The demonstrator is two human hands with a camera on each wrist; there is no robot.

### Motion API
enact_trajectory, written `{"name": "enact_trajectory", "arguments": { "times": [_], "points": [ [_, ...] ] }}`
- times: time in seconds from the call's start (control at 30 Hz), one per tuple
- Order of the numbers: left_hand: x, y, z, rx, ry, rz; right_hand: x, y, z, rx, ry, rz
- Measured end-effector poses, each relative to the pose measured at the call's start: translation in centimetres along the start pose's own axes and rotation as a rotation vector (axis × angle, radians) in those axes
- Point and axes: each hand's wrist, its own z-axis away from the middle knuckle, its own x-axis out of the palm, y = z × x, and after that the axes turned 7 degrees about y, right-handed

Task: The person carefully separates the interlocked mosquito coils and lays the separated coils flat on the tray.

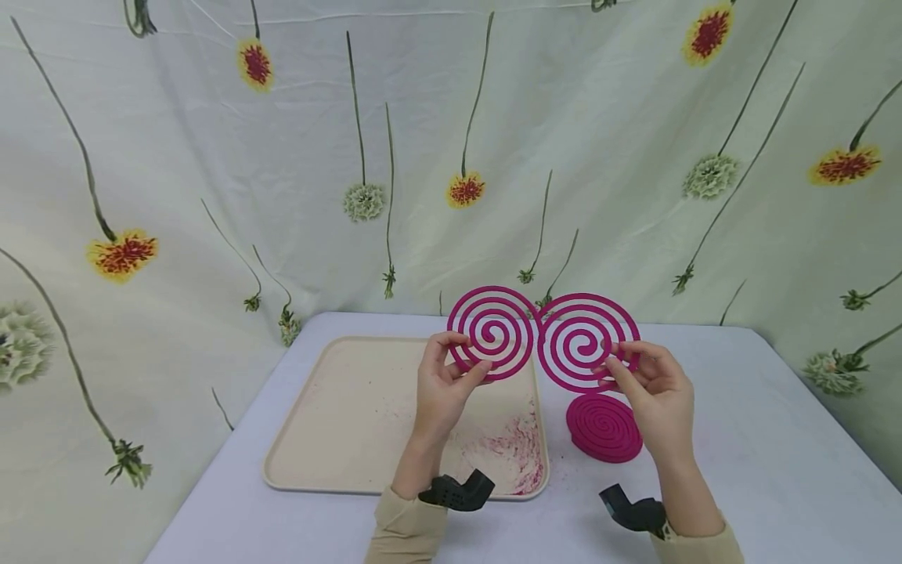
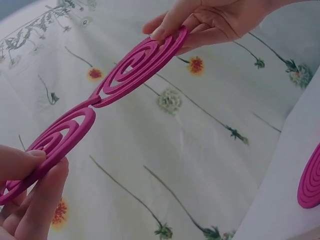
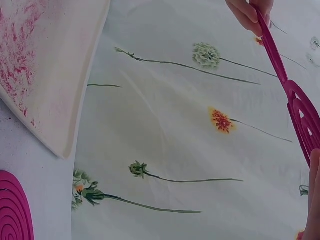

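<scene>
Two magenta spiral coils, joined at their rims, are held upright above the table. My left hand [image 1: 467, 356] pinches the left coil [image 1: 491, 332] at its lower edge. My right hand [image 1: 615, 365] pinches the right coil [image 1: 583, 341] at its lower right edge. In the left wrist view the left hand [image 2: 35, 167] holds the near coil [image 2: 62, 132], and the right hand [image 2: 172, 30] holds the far coil [image 2: 137, 67]. In the right wrist view the pair runs edge-on from the left hand [image 3: 250, 12] down to the right coil [image 3: 304, 117].
A stack of magenta coils [image 1: 604, 427] lies flat on the white table [image 1: 761, 454] under my right hand. A beige tray [image 1: 338, 423] smeared with pink dust sits to the left. A flowered cloth [image 1: 282, 157] hangs behind the table.
</scene>
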Motion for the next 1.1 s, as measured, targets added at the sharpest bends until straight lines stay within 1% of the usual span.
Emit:
{"name": "enact_trajectory", "arguments": {
  "times": [0.17,0.2,0.23,0.3,0.43,0.5,0.53,0.6,0.77,0.83,0.93,1.1],
  "points": [
    [-0.6,0.1,-0.3,-0.001,0.027,-0.028,-0.3,-0.1,-0.2,0.026,0.025,0.047],
    [-0.7,0.1,-0.3,-0.002,0.031,-0.029,-0.4,-0.1,-0.2,0.033,0.019,0.052],
    [-0.8,0.2,-0.4,-0.004,0.034,-0.029,-0.5,-0.1,-0.2,0.039,0.001,0.035],
    [-0.9,0.3,-0.4,-0.006,0.042,-0.031,-0.9,0.0,-0.4,0.040,-0.067,-0.017],
    [-1.2,0.4,-0.5,-0.011,0.063,-0.027,-1.7,0.2,-0.8,0.018,-0.289,-0.193],
    [-1.3,0.5,-0.5,-0.010,0.074,-0.022,-2.1,0.3,-0.9,-0.003,-0.369,-0.210],
    [-1.4,0.4,-0.6,-0.010,0.078,-0.020,-2.2,0.3,-1.0,-0.011,-0.391,-0.204],
    [-1.5,0.4,-0.6,-0.008,0.085,-0.009,-2.2,0.2,-0.9,-0.022,-0.394,-0.166],
    [-1.8,0.4,-0.7,0.000,0.096,0.004,-2.2,0.0,-0.7,-0.037,-0.329,0.074],
    [-2.0,0.4,-0.8,0.005,0.102,0.004,-2.2,0.0,-0.7,-0.056,-0.317,0.170],
    [-2.1,0.5,-0.8,0.005,0.114,0.007,-2.2,0.1,-0.8,-0.101,-0.319,0.224],
    [-2.3,0.5,-0.9,-0.002,0.133,0.006,-2.3,0.2,-0.7,-0.171,-0.315,0.232]
  ]
}}
